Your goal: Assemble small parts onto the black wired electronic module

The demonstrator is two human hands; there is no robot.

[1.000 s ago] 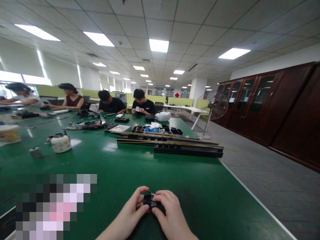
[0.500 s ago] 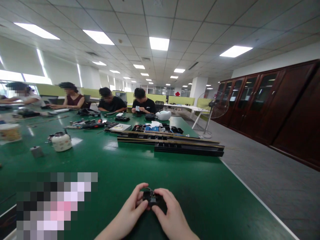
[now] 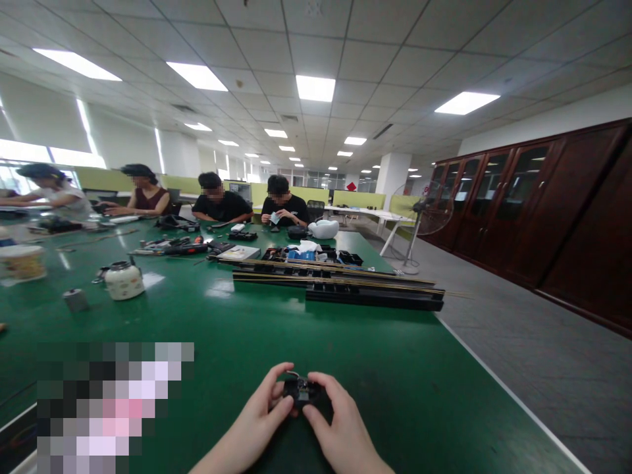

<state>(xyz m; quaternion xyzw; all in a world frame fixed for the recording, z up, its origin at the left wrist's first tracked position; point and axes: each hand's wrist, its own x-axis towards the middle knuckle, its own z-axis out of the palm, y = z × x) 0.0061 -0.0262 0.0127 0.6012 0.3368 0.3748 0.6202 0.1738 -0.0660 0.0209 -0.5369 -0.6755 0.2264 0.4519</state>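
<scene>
Between my two hands, low in the head view, is a small black device (image 3: 303, 394) with its inner electronic parts and a short wire showing. What kind of device it is, I cannot make out. My left hand (image 3: 270, 405) grips its left side, thumb on the near edge and index finger raised by the wire at the far edge. My right hand (image 3: 333, 408) holds the right side, with index finger at the far edge and thumb at the near one. The device is just above the green tabletop (image 3: 237, 342). Its underside is hidden.
Long black rails (image 3: 375, 297) with thin brass-coloured rods lie across the table ahead. To the left stand a cream jar (image 3: 124, 282), a grey metal cylinder (image 3: 75, 300) and a white tub (image 3: 22, 262). Tools and a parts box lie farther back. Several people sit at the far side.
Both hands keep their hold on the black device, almost still. The view has shifted very slightly. Across the table, a person's hands have lowered a light-blue piece a little.
</scene>
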